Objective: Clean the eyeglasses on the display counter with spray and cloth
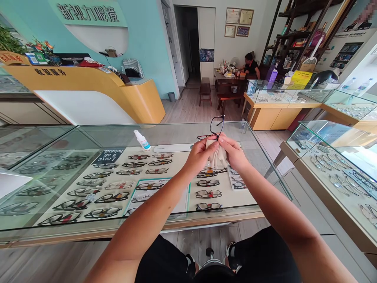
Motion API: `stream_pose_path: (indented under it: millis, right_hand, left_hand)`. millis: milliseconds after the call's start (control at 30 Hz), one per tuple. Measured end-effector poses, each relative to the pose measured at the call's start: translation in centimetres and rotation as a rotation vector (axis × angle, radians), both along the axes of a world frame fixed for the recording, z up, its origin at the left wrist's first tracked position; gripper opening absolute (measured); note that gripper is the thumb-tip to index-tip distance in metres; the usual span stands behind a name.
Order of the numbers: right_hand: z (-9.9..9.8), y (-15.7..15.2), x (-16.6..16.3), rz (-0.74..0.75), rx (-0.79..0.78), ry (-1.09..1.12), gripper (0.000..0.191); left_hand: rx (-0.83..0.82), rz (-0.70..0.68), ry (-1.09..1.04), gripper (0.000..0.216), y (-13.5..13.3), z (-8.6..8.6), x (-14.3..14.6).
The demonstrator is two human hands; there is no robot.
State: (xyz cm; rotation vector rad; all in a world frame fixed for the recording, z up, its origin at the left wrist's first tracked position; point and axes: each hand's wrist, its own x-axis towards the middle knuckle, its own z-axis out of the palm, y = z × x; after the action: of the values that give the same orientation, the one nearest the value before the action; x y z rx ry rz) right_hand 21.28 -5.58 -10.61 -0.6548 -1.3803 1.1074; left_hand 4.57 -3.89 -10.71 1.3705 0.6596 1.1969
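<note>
Above the glass display case, both my hands meet around a pair of dark-framed eyeglasses [217, 126] and a cream cleaning cloth [218, 158]. One lens stands up over my fingers; the other part of the eyeglasses is hidden by the cloth and hands. My left hand [202, 152] is closed, its thumb pressing the bunched cloth. Closed as well, my right hand [232, 150] grips the eyeglasses through the cloth from the other side. The cloth hangs down between my palms. To the left, a white spray bottle [142, 140] stands on the glass top.
Rows of eyeglasses [129, 172] lie inside the display case [176, 129] under my arms. A second glass case [297, 151] stands at the right. Beyond are a yellow counter [144, 103], a wooden bench [205, 87] and a seated person [252, 67] at a table.
</note>
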Motion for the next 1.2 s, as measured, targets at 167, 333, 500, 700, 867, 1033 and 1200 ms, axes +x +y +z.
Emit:
stream_pose_path:
  millis: [167,333,500,700,867,1033,1200]
  right_hand:
    - [0.3,-0.1,0.3,-0.001,0.038,0.014,0.039]
    - [0.6,-0.2,0.4,-0.033,0.014,0.055,0.036]
    - [0.7,-0.2,0.2,-0.025,-0.128,0.161,0.035]
    - [0.6,-0.1,0.2,0.02,-0.293,0.301,0.036]
    - [0.6,-0.2,0.0,0.048,-0.348,0.327,0.043]
    - [0.6,-0.4,-0.5,0.036,-0.341,0.306,0.045]
    - [0.7,-0.8,-0.7,0.059,-0.297,0.299,0.043]
  left_hand:
    - [0.013,-0.009,-0.016,0.066,0.0,-0.2,0.3]
    - [-0.003,-0.048,-0.007,0.071,0.5,-0.8,0.1]
    - [-0.087,-0.243,0.004,0.074,1.1,-0.8,-0.7]
    - [0.002,-0.352,0.041,0.063,1.0,-0.5,-1.2]
    - [0.045,-0.278,0.091,0.075,0.5,-0.1,-0.8]
    - [0.08,-0.163,0.12,0.078,0.0,-0.2,-0.3]
    - [0.137,-0.071,0.136,0.07,-0.1,-0.4,-0.3]
